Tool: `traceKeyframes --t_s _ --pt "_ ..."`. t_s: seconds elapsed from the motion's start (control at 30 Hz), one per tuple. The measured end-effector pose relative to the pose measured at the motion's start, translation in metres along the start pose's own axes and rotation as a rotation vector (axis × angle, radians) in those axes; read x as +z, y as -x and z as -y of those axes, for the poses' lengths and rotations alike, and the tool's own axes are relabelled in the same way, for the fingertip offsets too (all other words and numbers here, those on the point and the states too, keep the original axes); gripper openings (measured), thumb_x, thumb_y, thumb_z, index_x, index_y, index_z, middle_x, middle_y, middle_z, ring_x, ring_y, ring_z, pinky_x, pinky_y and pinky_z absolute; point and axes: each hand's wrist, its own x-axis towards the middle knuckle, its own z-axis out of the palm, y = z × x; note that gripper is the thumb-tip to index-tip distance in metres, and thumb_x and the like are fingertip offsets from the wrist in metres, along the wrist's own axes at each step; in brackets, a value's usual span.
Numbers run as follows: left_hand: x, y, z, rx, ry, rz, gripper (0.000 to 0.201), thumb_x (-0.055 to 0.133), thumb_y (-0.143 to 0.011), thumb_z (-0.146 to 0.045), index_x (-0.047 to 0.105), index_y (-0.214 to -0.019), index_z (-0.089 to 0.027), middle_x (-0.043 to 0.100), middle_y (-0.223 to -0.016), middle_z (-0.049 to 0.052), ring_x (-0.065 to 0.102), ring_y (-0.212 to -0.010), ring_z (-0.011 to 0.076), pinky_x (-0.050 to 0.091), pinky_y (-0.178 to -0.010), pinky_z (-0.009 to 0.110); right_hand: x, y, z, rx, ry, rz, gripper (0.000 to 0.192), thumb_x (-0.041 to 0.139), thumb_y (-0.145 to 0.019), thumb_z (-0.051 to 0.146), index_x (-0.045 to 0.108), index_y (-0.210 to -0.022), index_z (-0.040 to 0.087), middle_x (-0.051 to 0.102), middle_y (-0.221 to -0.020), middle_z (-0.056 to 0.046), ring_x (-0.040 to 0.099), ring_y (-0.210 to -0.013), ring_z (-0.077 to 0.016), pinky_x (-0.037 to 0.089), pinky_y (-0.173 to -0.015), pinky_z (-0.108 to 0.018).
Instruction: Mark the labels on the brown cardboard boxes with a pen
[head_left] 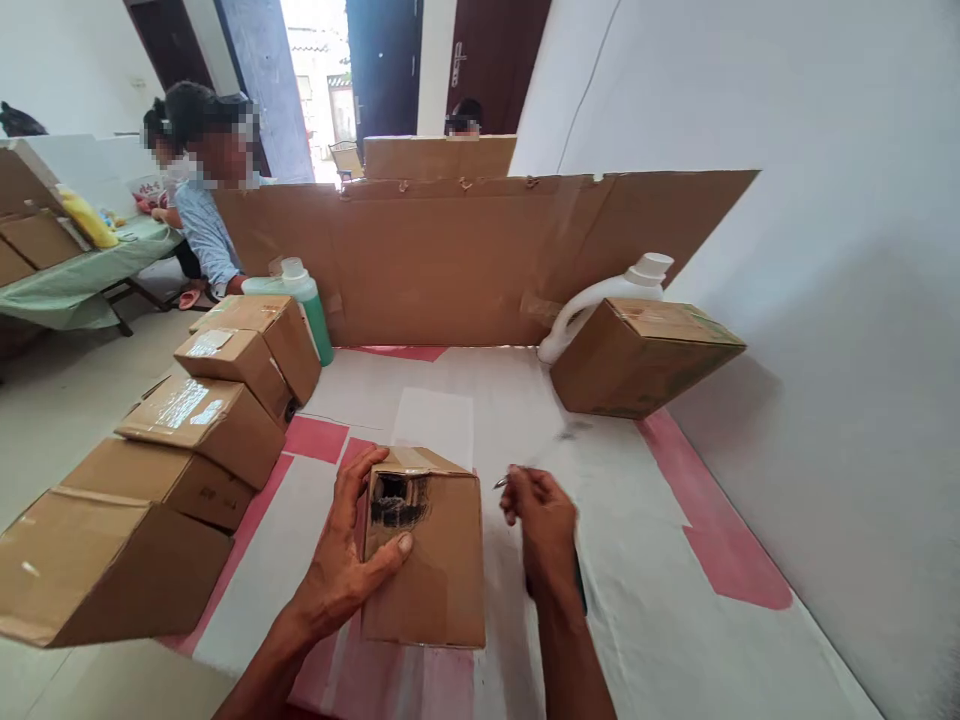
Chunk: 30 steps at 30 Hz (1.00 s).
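A small cardboard box stands on the table in front of me. My left hand grips its left side, with the thumb on the near face and the fingers at the top edge. In that face's upper left corner is a rough black patch with scratchy edges. Right of the box, and apart from it, my right hand is closed on a thin pen-like thing with a metallic tip pointing left. The rest of it is hidden in my fingers. A dark green edge shows beside my right wrist; I cannot tell what it is.
Several cardboard boxes line the table's left edge. A green bottle stands behind them. At the right back, another box leans by a white jug. A tall cardboard panel closes the back. A person is beyond it.
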Motion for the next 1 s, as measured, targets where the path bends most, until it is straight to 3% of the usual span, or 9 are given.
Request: traceKeyframes --t_s 0.07,0.13,0.17,0.27,0.37,0.5,0.73,0.87,1.0 --pt "0.0 -0.001 -0.001 0.008 -0.003 0.01 0.074 0.068 -0.087 -0.038 0.035 -0.152 -0.032 0.04 -0.157 0.011 0.042 -0.144 0.0343 0.035 -0.118 0.054 -0.013 0.011 0.03 -0.029 -0.4 -0.072 0.027 0.063 -0.09 0.048 0.056 -0.091 0.023 0.068 -0.073 0.0 0.065 -0.06 -0.0171 0.046 -0.05 -0.025" --pt "0.002 -0.002 -0.003 0.015 -0.018 0.011 0.073 0.068 -0.087 -0.037 0.035 -0.152 -0.032 0.039 -0.158 0.01 0.042 -0.143 0.0347 0.035 -0.119 0.055 -0.018 0.03 0.06 -0.095 -0.662 0.0 0.024 0.073 -0.086 0.043 0.062 -0.093 0.022 0.07 -0.078 -0.001 0.067 -0.063 -0.0163 0.045 -0.047 -0.022" --pt "0.002 -0.001 -0.003 0.019 -0.025 0.009 0.073 0.068 -0.087 -0.036 0.035 -0.152 -0.032 0.038 -0.158 0.01 0.04 -0.144 0.0347 0.034 -0.119 0.055 -0.018 0.041 0.073 -0.147 -0.688 0.077 0.021 0.073 -0.087 0.04 0.065 -0.093 0.022 0.071 -0.082 -0.001 0.067 -0.063 -0.0148 0.046 -0.047 -0.022" --pt "0.004 0.0 -0.002 0.034 -0.039 0.003 0.075 0.068 -0.087 -0.034 0.034 -0.153 -0.033 0.036 -0.159 0.01 0.037 -0.146 0.0348 0.032 -0.12 0.055 -0.008 0.068 0.094 -0.287 -0.578 0.274 0.011 0.068 -0.094 0.033 0.071 -0.094 0.022 0.07 -0.092 -0.002 0.062 -0.056 -0.0089 0.049 -0.05 -0.022" --pt "0.005 0.002 -0.002 0.047 -0.054 -0.018 0.075 0.068 -0.087 -0.032 0.034 -0.153 -0.033 0.036 -0.158 0.009 0.035 -0.147 0.0341 0.029 -0.122 0.055 0.003 0.079 0.095 -0.361 -0.451 0.323 0.008 0.066 -0.096 0.029 0.072 -0.097 0.023 0.07 -0.093 -0.001 0.06 -0.054 -0.0075 0.051 -0.052 -0.021" --pt "0.006 0.003 -0.004 0.047 -0.064 -0.028 0.074 0.069 -0.086 -0.032 0.036 -0.152 -0.032 0.036 -0.159 0.009 0.031 -0.15 0.0336 0.023 -0.125 0.056 0.004 0.077 0.092 -0.399 -0.353 0.318 0.008 0.064 -0.096 0.028 0.07 -0.097 0.023 0.068 -0.091 -0.001 0.058 -0.055 -0.008 0.049 -0.051 -0.021" --pt "0.008 0.005 -0.001 0.087 -0.086 -0.031 0.075 0.069 -0.086 -0.029 0.035 -0.153 -0.034 0.034 -0.159 0.008 0.027 -0.152 0.0331 0.025 -0.124 0.055 0.0 0.076 0.092 -0.453 -0.175 0.283 0.009 0.063 -0.096 0.03 0.068 -0.096 0.023 0.066 -0.084 0.0 0.06 -0.059 -0.0106 0.048 -0.051 -0.022" --pt "0.009 0.006 0.002 0.108 -0.097 -0.039 0.075 0.07 -0.086 -0.028 0.036 -0.153 -0.034 0.034 -0.159 0.008 0.026 -0.153 0.033 0.025 -0.125 0.054 0.008 0.081 0.094 -0.429 -0.274 0.24 0.007 0.063 -0.097 0.027 0.068 -0.1 0.024 0.067 -0.088 0.001 0.059 -0.054 -0.008 0.051 -0.051 -0.022" --pt "0.005 0.008 0.002 0.063 -0.093 -0.03 0.073 0.067 -0.089 -0.035 0.033 -0.154 -0.034 0.033 -0.16 0.009 0.03 -0.15 0.0326 0.024 -0.125 0.056 0.004 0.074 0.102 -0.428 -0.533 0.092 0.006 0.062 -0.098 0.028 0.066 -0.101 0.025 0.067 -0.101 -0.001 0.067 -0.071 -0.0118 0.055 -0.06 -0.026"
